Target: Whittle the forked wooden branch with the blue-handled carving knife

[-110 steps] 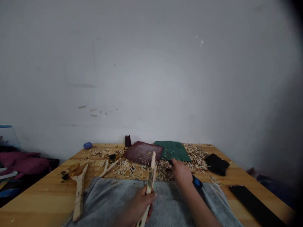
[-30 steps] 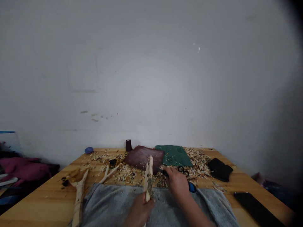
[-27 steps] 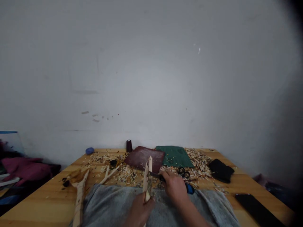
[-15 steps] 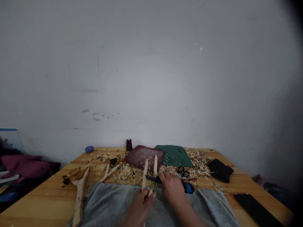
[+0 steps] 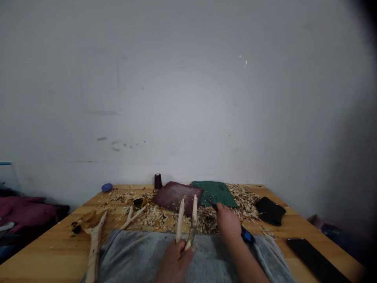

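In the head view, my left hand (image 5: 176, 257) is closed around the base of a forked stick (image 5: 180, 222), whose two pale prongs point up and away over a grey cloth (image 5: 138, 251). Dark bark shows low on the right prong. My right hand (image 5: 229, 223) is wrapped round a knife with a black and blue handle (image 5: 247, 235). The knife's dark blade points up and left over the green sheet (image 5: 218, 193), apart from the stick. Scissors seen earlier are hidden behind my right hand.
Wood shavings (image 5: 246, 200) cover the back of the table (image 5: 44, 251). A maroon sheet (image 5: 176, 195), thread cone (image 5: 158, 181) and black cloth (image 5: 270, 211) lie there. Two other forked sticks (image 5: 93, 251) (image 5: 134, 217) are left, a phone (image 5: 316, 259) right.
My right hand has moved right and slightly up with the knife, away from the stick. My left hand still holds the stick in nearly the same place. The view has shifted slightly.
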`<state>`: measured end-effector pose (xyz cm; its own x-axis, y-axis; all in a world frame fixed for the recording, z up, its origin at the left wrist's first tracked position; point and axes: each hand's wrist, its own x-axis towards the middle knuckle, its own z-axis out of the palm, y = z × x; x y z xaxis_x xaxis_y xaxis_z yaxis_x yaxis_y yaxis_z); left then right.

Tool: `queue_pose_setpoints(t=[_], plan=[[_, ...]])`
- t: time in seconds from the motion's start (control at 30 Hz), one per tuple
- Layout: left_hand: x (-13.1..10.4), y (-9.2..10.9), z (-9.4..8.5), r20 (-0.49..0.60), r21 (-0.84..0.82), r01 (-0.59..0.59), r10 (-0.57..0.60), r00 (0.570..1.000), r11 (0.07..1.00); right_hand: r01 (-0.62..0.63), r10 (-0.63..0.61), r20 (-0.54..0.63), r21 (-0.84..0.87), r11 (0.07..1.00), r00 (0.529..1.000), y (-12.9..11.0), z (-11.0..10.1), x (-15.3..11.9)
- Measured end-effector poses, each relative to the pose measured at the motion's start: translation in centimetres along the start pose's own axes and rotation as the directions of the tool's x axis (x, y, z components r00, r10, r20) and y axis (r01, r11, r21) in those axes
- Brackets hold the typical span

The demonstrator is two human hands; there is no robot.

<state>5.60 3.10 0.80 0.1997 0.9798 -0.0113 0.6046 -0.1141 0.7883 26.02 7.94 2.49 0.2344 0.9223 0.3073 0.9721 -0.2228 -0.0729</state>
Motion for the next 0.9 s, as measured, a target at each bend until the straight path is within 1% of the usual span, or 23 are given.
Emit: queue_pose_setpoints(t=[0.03,0.07,0.13,0.2,0.27,0.33,0.4,0.47,0.53,0.67,0.9], plan=[[0.0,-0.1,0.2,-0.006,0.017,-0.014,0.014,1.000,1.000,-0.029,0.029,0.013,0.008,1.000,1.000,0.7,0.0,0.3],[0.1,-0.1,0.3,-0.017,0.033,-0.026,0.026,1.000,0.999,-0.034,0.034,-0.002,0.023,0.999,0.999,1.1,0.0,0.5],[0.2,-0.1,0.4,-0.043,0.034,-0.035,0.037,0.998,0.999,0.035,-0.031,-0.045,0.079,0.996,0.999,0.9,-0.3,0.1],[0.3,-0.1,0.2,-0.068,0.027,-0.033,0.035,0.997,0.999,0.165,-0.153,-0.088,0.140,0.976,0.984,-0.3,-0.7,-0.7],[0.4,0.0,-0.2,-0.093,0.021,-0.020,0.022,0.995,1.000,0.278,-0.266,-0.089,0.167,0.946,0.960,-1.8,-1.0,-1.7],[0.5,-0.1,-0.4,-0.109,0.009,-0.022,0.023,0.994,1.000,0.348,-0.340,-0.076,0.158,0.924,0.937,-3.0,-1.4,-2.5],[0.6,-0.3,-0.3,-0.104,0.003,-0.050,0.050,0.993,0.999,0.386,-0.379,-0.074,0.129,0.914,0.922,-3.6,-1.5,-2.9],[0.8,-0.6,-0.1,-0.090,0.012,-0.073,0.074,0.993,0.997,0.408,-0.401,-0.086,0.096,0.908,0.912,-3.9,-1.5,-3.1],[0.9,-0.6,0.0,-0.095,0.016,-0.064,0.065,0.993,0.998,0.416,-0.409,-0.092,0.069,0.907,0.908,-4.0,-1.4,-3.2],[0.5,-0.3,0.0,-0.122,0.038,-0.027,0.031,0.992,0.999,0.400,-0.396,-0.090,0.030,0.916,0.914,-4.0,-0.8,-3.1],[0.2,0.0,-0.1,-0.171,0.064,-0.050,0.061,0.983,0.997,0.361,-0.362,-0.119,-0.031,0.932,0.924,-4.6,-0.5,-3.3]])
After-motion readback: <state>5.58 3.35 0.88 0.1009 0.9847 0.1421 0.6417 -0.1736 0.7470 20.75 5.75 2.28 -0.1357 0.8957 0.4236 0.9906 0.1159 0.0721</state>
